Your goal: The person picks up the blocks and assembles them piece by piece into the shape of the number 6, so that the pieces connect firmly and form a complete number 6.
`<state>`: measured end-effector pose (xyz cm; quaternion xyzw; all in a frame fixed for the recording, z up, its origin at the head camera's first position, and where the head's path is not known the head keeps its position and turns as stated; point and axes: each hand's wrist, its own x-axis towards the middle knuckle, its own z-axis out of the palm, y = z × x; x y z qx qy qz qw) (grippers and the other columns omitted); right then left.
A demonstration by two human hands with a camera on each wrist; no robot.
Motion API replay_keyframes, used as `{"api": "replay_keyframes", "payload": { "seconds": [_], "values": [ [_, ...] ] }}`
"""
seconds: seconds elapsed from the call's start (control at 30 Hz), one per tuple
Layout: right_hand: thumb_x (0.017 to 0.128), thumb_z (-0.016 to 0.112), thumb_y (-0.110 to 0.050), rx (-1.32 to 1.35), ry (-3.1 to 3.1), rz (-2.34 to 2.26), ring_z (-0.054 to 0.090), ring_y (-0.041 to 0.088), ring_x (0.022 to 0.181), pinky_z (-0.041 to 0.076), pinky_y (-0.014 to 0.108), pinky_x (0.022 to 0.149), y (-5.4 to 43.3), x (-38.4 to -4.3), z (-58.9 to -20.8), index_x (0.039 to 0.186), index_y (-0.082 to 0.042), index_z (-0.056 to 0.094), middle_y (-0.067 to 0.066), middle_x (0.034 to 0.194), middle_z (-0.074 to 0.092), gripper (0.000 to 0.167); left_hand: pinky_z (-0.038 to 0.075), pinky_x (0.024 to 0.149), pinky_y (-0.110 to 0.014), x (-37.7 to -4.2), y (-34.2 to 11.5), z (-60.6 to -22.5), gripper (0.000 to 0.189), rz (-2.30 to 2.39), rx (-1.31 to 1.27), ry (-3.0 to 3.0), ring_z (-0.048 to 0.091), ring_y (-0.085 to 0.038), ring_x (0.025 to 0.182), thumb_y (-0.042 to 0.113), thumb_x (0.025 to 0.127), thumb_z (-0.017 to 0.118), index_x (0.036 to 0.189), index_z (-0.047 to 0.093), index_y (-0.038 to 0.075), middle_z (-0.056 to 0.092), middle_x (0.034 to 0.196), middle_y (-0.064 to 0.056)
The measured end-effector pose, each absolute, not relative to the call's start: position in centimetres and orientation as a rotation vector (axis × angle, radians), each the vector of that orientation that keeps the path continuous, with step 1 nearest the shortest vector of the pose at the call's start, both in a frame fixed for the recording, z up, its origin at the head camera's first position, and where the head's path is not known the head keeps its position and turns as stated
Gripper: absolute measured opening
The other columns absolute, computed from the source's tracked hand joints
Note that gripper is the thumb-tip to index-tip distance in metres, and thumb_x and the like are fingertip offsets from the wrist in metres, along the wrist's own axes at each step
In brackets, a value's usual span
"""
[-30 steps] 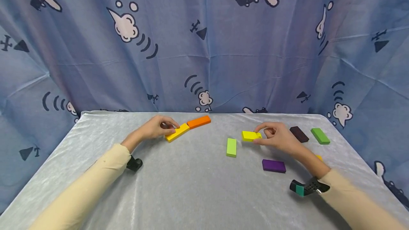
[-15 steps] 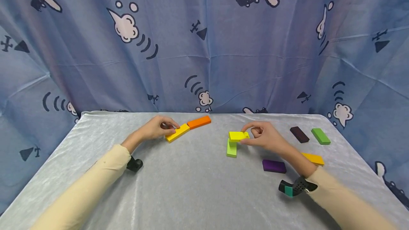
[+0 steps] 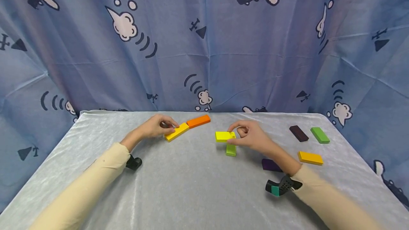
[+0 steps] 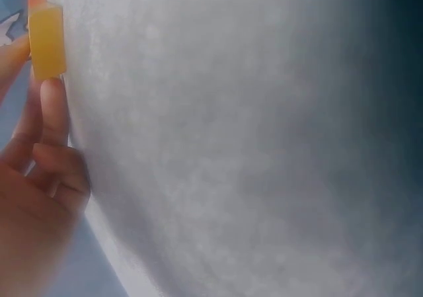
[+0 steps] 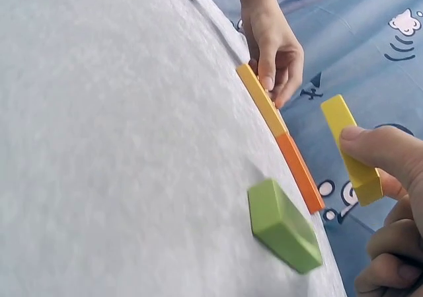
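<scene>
From my station I have the right hand (image 3: 252,137) pinching one end of a yellow block (image 3: 222,136) between thumb and fingers, lifted off the desk (image 3: 191,191), as the right wrist view confirms. What I watch most is the line from that block to the orange block (image 3: 198,121): the orange one rests near the desk's far edge, to the left of the right hand and slightly beyond it. The yellow block sticks out leftward from the fingertips, its long axis roughly along the far edge, whereas the orange block slants, its right end pointing toward the far right corner. I judge that a small turn would be needed to bring the two axes into line. The left hand (image 3: 158,126) grips a golden block (image 3: 179,131) lying end to end with the orange one, on the side toward the left edge. The left hand is nearer to that joint; the held yellow block is nearer to the orange block's free right end, though I cannot tell how much height separates them. A lime block (image 3: 231,150) lies on the desk just nearside of the raised block.
</scene>
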<state>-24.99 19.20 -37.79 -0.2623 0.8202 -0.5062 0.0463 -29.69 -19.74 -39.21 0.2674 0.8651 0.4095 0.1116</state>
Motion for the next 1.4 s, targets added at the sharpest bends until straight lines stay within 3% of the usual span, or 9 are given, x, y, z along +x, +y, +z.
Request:
{"api": "replay_keyframes", "payload": {
  "seconds": [0.6, 1.4],
  "values": [
    [0.079, 0.089, -0.008, -0.777, 2.384, -1.617, 0.022, 0.012, 0.052, 0.025, 0.025, 0.049, 15.0, -25.0, -38.5, 0.103, -0.003, 0.073, -0.001, 0.059, 0.025, 0.029, 0.055, 0.078, -0.036, -29.8, -19.8, -39.2, 0.02, 1.188, 0.79, 2.532, 0.065, -0.023, 0.088, 0.005, 0.097, 0.07, 0.116, 0.075, 0.003, 0.07, 0.098, -0.006],
    [0.076, 0.091, -0.008, -0.842, 2.403, -1.59, 0.025, 0.012, 0.048, 0.023, 0.024, 0.046, 8.4, -24.6, -39.9, 0.098, -0.007, 0.074, -0.004, 0.055, 0.028, 0.028, 0.055, 0.082, -0.035, -30.0, -19.9, -39.1, 0.018, 1.18, 0.807, 2.554, 0.065, -0.021, 0.088, 0.004, 0.096, 0.071, 0.113, 0.076, 0.003, 0.071, 0.098, -0.004]
  ]
}}
